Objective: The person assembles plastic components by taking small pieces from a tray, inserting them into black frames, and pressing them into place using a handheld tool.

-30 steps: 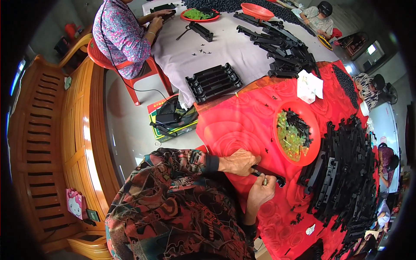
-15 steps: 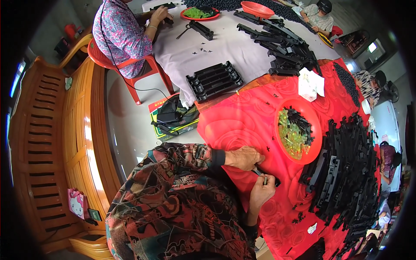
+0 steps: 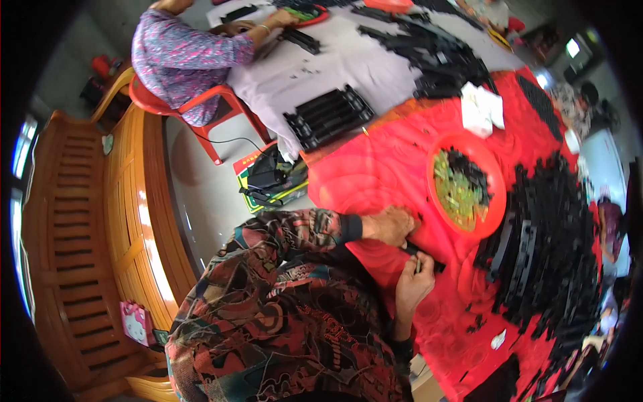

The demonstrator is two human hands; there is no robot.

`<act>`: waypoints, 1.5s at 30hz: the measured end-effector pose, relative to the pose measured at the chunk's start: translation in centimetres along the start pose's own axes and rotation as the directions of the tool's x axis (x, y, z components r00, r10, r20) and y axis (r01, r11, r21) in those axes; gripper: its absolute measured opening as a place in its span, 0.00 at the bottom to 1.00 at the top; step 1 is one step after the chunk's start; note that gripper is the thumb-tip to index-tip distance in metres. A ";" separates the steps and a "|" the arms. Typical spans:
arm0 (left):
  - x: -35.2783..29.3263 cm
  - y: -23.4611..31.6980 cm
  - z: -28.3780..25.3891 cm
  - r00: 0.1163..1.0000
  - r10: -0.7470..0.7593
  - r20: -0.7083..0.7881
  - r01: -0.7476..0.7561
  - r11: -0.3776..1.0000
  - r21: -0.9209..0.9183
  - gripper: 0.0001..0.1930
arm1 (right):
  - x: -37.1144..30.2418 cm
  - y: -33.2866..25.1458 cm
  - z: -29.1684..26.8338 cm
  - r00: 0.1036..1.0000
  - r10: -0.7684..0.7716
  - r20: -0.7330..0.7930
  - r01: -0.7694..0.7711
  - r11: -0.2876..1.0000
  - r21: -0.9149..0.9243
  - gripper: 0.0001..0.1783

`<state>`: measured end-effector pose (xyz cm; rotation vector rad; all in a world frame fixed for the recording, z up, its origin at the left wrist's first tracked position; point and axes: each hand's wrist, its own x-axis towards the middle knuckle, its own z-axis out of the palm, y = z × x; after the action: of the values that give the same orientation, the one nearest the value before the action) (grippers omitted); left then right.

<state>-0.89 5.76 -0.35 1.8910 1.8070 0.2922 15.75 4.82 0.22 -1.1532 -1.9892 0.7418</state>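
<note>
My left hand (image 3: 393, 226) is closed, its fingers curled at one end of a slim black plastic part (image 3: 439, 266) low over the red cloth. My right hand (image 3: 414, 281) is closed around the other end, and a bit of the part sticks out beyond its fingers. A small pale piece shows at the right fingertips, too small to name. Up and to the right of my hands stands an orange-red bowl (image 3: 497, 211) with yellow-green clear pieces (image 3: 455, 192) and small black pieces (image 3: 471, 167).
Long black plastic strips (image 3: 546, 241) are heaped on the red cloth (image 3: 362, 177) at right. White tissue (image 3: 482, 110) lies behind the bowl. A black rack-like stack (image 3: 328, 117) sits on the pale cloth. At far left, a person (image 3: 191, 60) works on a red chair (image 3: 231, 100).
The whole view has shifted a little. Both my hands keep hold of the black part, now slightly farther right. The person at far left has reached toward the red plate.
</note>
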 end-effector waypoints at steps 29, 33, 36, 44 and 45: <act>-0.5 0.4 -1.2 0.992 -0.089 -0.085 0.086 0.996 -0.034 0.19 | 2.6 0.6 -6.9 0.964 0.264 -0.029 -0.198 0.788 0.582 0.19; 0.0 0.7 -1.3 0.989 -0.126 -0.073 0.128 0.992 0.012 0.19 | 3.1 2.4 -4.9 0.952 0.263 0.155 -0.296 0.672 0.679 0.08; 0.2 1.0 -1.6 0.990 -0.140 -0.022 0.140 0.990 -0.003 0.20 | 2.9 2.9 -4.3 0.930 0.271 0.248 -0.367 0.694 0.620 0.06; 0.1 1.6 -1.7 0.986 -0.139 -0.089 0.147 0.985 0.087 0.21 | 2.7 3.1 -3.4 0.934 0.315 0.167 -0.347 0.695 0.630 0.05; 0.3 1.4 -1.7 0.986 -0.141 -0.089 0.149 0.985 0.090 0.21 | 2.7 3.0 -3.5 0.929 0.329 0.170 -0.362 0.705 0.610 0.04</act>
<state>-0.45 6.41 1.78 1.8231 2.0356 0.2391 19.02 9.01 0.74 -1.0854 -1.3614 1.5153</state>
